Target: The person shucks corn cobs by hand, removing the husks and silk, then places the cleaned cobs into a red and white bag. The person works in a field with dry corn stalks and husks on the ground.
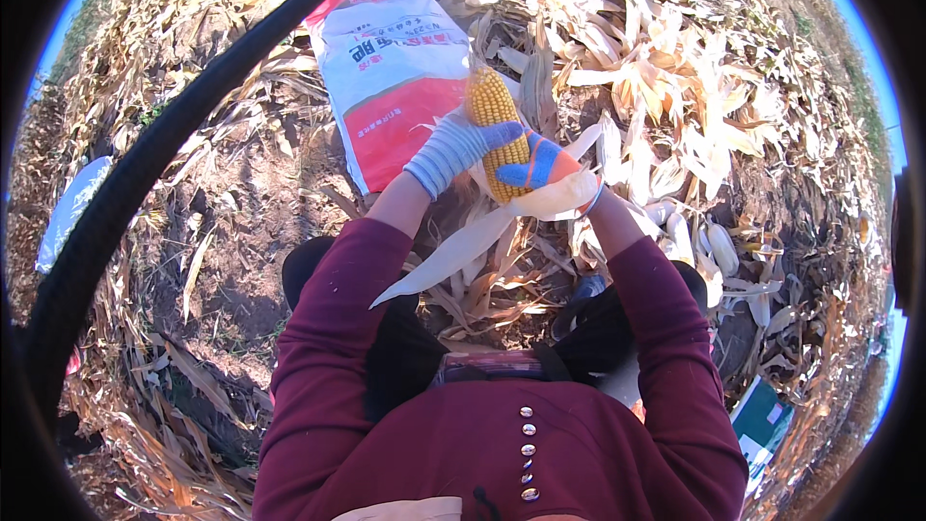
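Observation:
A yellow corn cob is held between both gloved hands, its kernels bare along most of its length. My left hand, in a pale blue knit glove, grips the cob from the left with the thumb across it. From the right, my right hand, in an orange and blue glove, is closed around the cob's lower part. Pale peeled husk hangs from the cob's lower end towards my lap. Some fingers of both hands are hidden behind the cob.
A red and white printed sack lies flat beyond my left hand. Dry husks are heaped at the right, with several unpeeled ears by my right knee. A white bag is far left; a green and white package is lower right.

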A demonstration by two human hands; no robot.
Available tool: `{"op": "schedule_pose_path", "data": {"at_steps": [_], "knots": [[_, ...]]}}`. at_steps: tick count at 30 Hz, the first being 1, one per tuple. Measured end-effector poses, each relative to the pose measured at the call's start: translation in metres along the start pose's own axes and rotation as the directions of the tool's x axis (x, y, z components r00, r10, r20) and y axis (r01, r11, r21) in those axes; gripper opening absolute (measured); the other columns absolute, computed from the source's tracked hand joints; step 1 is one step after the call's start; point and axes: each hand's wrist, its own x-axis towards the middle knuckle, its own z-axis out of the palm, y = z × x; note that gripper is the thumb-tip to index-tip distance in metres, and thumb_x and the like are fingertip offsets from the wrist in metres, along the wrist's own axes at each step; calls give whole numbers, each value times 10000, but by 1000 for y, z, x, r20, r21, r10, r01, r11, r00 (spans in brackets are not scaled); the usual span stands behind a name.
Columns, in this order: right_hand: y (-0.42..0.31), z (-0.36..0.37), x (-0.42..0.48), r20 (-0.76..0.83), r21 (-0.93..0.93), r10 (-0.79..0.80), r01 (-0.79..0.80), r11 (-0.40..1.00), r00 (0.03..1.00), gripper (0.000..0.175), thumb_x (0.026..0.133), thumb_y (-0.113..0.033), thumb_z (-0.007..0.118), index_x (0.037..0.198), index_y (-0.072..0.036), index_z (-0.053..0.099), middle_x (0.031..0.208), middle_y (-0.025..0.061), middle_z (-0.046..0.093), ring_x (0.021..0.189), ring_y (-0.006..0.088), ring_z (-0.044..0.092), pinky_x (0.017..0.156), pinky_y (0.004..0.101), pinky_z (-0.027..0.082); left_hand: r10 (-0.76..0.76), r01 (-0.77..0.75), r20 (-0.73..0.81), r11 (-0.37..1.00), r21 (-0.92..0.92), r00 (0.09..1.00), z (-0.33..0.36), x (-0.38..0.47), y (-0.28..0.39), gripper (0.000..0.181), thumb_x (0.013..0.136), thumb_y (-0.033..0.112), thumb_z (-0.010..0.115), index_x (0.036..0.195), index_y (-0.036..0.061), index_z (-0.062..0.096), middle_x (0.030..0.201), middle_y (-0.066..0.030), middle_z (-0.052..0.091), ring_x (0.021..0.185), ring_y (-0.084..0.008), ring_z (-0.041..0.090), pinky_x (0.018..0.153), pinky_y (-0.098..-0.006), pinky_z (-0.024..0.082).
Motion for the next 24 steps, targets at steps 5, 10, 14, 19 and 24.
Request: {"op": "schedule_pose_path", "data": {"at_steps": [5,10,14,19,24], "knots": [[-8,-18,4,258,773,553,-513,374,792,578,734,-155,709,1237,-9,466,1010,73,617,964,186,604,824,295,481,54,-73,-114,984,-165,992,5,1,3,436,790,212,744,1130,5,566,1011,-61,628,899,-158,611,784,-286,506],[9,25,-8,127,750,492,-408,520,861,656,707,-224,754,1254,-6,464,1061,126,636,948,161,618,821,302,487,7,-101,-294,948,-303,956,-1,-9,32,467,756,301,775,1078,18,588,903,-21,626,757,-117,594,659,-257,495],[3,19,-8,319,664,493,-562,493,810,540,724,-231,745,1187,-37,549,978,97,664,884,169,640,795,324,496,18,-141,-353,934,-329,936,-5,-8,17,453,754,299,778,1061,24,589,894,-15,621,748,-114,592,642,-248,489],[19,52,-17,310,569,505,-583,580,805,398,769,-283,723,1102,-83,635,960,71,680,871,156,640,801,298,492,53,-170,-294,906,-387,954,4,-8,22,470,739,311,791,1061,35,589,883,-8,615,735,-103,585,621,-237,477],[13,59,-17,265,631,518,-553,545,813,346,780,-261,702,1060,-67,643,884,75,684,819,154,649,748,304,503,25,-84,-210,958,-276,977,-7,-9,28,478,737,283,797,1080,35,575,930,-14,609,815,-119,589,692,-254,489]]}}
